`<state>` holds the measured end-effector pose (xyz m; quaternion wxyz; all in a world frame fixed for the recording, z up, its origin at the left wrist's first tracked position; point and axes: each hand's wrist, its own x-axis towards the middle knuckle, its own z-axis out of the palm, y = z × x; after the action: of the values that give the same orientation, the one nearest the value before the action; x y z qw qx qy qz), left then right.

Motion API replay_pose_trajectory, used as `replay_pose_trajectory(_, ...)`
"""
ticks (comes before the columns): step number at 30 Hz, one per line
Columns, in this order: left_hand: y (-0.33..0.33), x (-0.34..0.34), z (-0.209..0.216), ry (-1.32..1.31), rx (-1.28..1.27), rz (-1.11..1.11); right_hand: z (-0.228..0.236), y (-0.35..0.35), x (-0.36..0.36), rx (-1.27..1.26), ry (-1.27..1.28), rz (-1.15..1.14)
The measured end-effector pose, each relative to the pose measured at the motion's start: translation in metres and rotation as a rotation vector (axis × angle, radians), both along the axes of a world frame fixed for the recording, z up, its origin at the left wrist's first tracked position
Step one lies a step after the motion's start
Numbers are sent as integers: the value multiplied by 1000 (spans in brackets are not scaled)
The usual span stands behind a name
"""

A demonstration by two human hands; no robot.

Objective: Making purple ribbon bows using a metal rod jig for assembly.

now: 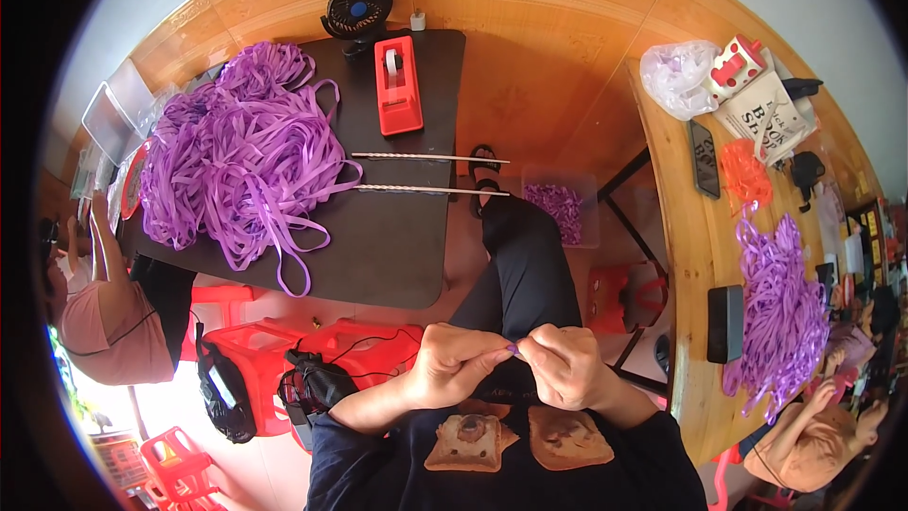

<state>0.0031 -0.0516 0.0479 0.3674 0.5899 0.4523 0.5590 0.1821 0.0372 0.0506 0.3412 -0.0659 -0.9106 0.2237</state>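
Above my lap, my left hand (452,364) and my right hand (569,366) meet fingertip to fingertip, both closed in a pinch. Between them shows a small piece of purple ribbon (513,349), mostly hidden by the fingers. A big tangled heap of purple ribbon (236,151) covers the left part of the dark table (397,255). Two thin metal rods with twisted ends lie beside it, a far rod (430,157) and a near rod (430,189), both jutting past the table's right edge. A clear plastic bin (588,218) by my leg holds many small purple pieces.
A red tape dispenser (398,85) and a black fan (357,11) stand at the back. On the wooden table (690,265) at right lie more purple ribbon (776,312), a phone (705,159) and a dark box (725,324). Red stools (251,360) stand left. Other people sit on both sides.
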Motion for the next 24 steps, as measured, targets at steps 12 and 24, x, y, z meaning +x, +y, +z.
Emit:
replay_pose_trajectory(12, 7, -3, -11, 35, -21, -164, 16, 22, 0, -124, -185, 137)
replay_pose_trajectory(24, 11, -13, -26, -384, -606, -168, -9, 66, -12, -33, -95, 52)
